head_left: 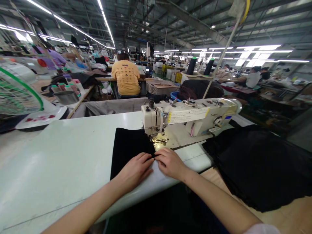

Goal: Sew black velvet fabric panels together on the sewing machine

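A piece of black fabric [129,146] lies flat on the pale table, its right edge at the foot of the sewing machine [190,115]. My left hand [137,169] rests over the near right corner of this fabric, fingers close together and pressing its edge. Just to the right, my right hand [169,162] pinches the same corner between thumb and fingertips. Both hands sit in front of the lit needle plate [159,143], and their fingertips almost meet. The needle itself is too small to make out.
A pile of black fabric [263,162] lies at the right on a wooden surface [297,214]. A green-rimmed fan [21,87] stands at the left. Thread cones [191,66] rise behind the machine. A person in a yellow shirt [126,76] sits ahead, facing away.
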A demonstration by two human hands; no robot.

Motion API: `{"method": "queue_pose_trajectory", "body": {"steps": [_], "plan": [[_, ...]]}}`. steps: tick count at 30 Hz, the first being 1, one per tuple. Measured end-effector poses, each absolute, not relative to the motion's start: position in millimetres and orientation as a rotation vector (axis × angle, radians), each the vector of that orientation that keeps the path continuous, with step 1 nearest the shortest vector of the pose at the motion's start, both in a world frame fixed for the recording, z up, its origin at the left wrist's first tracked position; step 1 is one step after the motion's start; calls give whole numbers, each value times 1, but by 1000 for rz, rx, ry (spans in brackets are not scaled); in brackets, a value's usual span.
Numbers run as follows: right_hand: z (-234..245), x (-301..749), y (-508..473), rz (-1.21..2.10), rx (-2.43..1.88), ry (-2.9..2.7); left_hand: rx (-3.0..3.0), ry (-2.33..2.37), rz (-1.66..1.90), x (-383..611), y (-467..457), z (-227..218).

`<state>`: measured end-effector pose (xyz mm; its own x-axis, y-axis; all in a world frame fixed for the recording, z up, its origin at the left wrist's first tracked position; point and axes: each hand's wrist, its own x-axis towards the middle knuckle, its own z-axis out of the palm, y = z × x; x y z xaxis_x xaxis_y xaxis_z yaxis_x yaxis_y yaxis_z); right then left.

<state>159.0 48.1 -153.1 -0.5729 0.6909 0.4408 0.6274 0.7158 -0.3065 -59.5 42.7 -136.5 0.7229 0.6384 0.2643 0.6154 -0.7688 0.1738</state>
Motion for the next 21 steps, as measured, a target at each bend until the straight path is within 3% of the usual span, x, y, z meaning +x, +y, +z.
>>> {"method": "queue_pose_trajectory", "body": {"steps": [11,21], "plan": [[-153,139,98,45,-1190,-2353,2759,1113,513,-70,106,-131],[-115,197,17,-24,-1115,-2102,2738,1341,520,-80,114,-156]]}}
